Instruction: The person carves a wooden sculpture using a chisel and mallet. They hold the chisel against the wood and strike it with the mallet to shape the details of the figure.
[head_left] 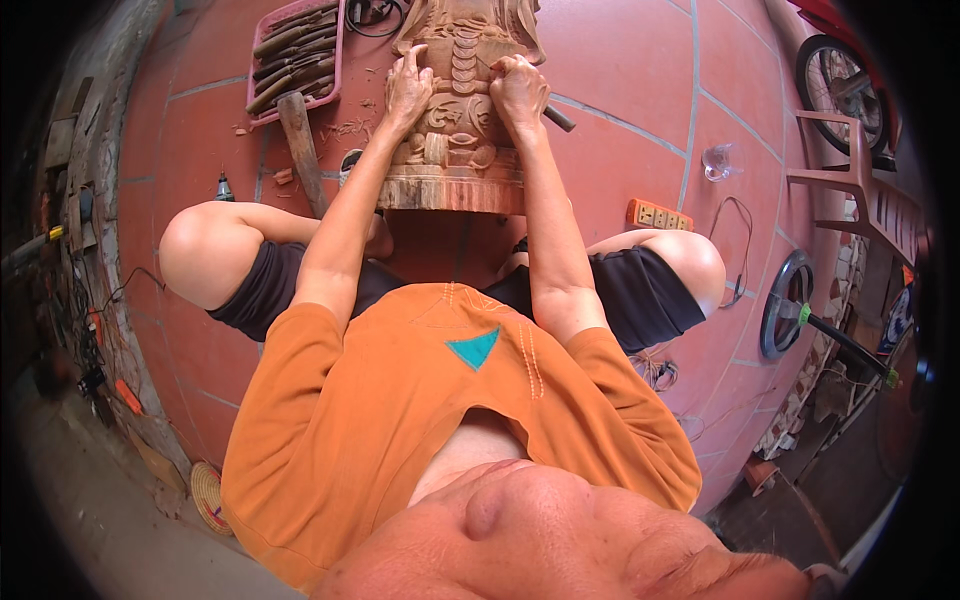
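Between my bent knees a carved wooden piece lies on the tiled floor, its flat sawn end toward me. Scrolls and a row of overlapping discs run along its top. My left hand rests on its left side with the fingers apart and the index finger stretched out. On the other side my right hand is closed in a fist against the wood. From the fist's outer side sticks the dark handle of a chisel; its blade is hidden from view.
A pink tray of several wooden-handled chisels stands far left, with a wooden mallet and shavings near it. On the right are an orange power strip, a clear glass, a plastic chair and a black wheel-shaped thing.
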